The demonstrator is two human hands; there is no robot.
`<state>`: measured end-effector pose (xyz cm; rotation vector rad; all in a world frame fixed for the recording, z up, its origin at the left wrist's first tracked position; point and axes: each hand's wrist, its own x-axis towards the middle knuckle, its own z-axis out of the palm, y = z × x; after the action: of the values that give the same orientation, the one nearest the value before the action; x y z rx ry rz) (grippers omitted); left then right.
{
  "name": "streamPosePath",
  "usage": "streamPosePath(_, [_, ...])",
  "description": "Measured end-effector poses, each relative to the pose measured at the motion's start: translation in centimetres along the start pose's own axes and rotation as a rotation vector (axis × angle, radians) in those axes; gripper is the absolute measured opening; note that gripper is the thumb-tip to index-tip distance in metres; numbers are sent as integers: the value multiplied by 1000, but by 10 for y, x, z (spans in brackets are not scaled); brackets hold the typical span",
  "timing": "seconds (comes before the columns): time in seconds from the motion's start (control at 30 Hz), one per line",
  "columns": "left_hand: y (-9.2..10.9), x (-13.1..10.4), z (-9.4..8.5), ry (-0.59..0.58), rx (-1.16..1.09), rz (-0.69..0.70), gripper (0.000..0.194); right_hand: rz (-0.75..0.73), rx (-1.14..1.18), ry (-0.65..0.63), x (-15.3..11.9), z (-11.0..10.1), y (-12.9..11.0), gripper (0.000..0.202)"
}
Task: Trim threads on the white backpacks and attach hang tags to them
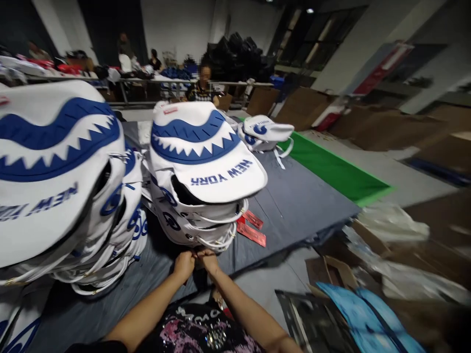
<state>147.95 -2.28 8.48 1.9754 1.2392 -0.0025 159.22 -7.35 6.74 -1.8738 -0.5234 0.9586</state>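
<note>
My left hand [184, 265] and my right hand [207, 259] are close together at the near edge of the dark-covered table. Fingers on both are drawn in as a pinch; what lies between them is too small and dim to make out. Just beyond them rises a stack of white bags that look like backpacks [206, 169], with blue jagged teeth shapes and NEW YORK lettering upside down to me. Red tags [252, 234] lie beside its right side. Left of it leans a taller stack of the same white bags [47, 196].
Another white bag [267, 130] lies farther back on the table [305, 196], by a green panel [338, 171]. Cardboard boxes, clear plastic [393, 223] and a blue package [375, 316] are on the floor at right. People sit and stand around tables behind.
</note>
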Motion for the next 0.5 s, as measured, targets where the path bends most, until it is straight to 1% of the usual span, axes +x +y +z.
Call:
streamPosePath(0.03, [-1, -3, 0, -2, 2, 6, 33, 14, -6, -16, 0, -11, 1, 12])
streamPosePath(0.1, [-1, -11, -2, 11, 20, 13, 39, 60, -26, -31, 1, -45, 4, 9])
streamPosePath(0.13, [4, -17, -6, 12, 30, 13, 42, 86, -40, -30, 3, -67, 6, 10])
streamPosePath(0.17, [13, -25, -13, -9, 21, 11, 43, 111, -57, -20, 6, -91, 8, 12])
streamPosePath(0.2, [26, -35, -21, -54, -21, 16, 41, 133, -79, 4, 10, -117, 9, 13])
streamPosePath(0.23, [44, -47, -32, -122, -88, 35, 37, 146, -105, 42, 16, -144, 10, 15])
streamPosePath(0.27, [66, -61, -45, -212, -201, 72, 31, 147, -133, 96, 24, -170, 9, 15])
streamPosePath(0.3, [91, -75, -59, -281, -325, 156, 30, 138, -165, 162, 34, -194, 8, 15])
streamPosePath(0.33, [118, -90, -72, -327, -404, 288, 30, 118, -199, 225, 47, -216, 6, 13])
streamPosePath(0.37, [143, -104, -84, -331, -416, 435, 32, 94, -233, 277, 61, -234, 4, 11])
streamPosePath(0.4, [166, -116, -94, -345, -382, 563, 35, 76, -266, 308, 76, -248, 1, 9])
streamPosePath(0.43, [186, -127, -101, -358, -334, 572, 38, 58, -295, 317, 92, -257, -2, 7])
streamPosePath(0.47, [202, -137, -106, -356, -268, 513, 41, 45, -319, 318, 108, -262, -5, 7])
streamPosePath(0.5, [216, -145, -109, -355, -209, 421, 43, 34, -340, 310, 125, -262, -8, 8])
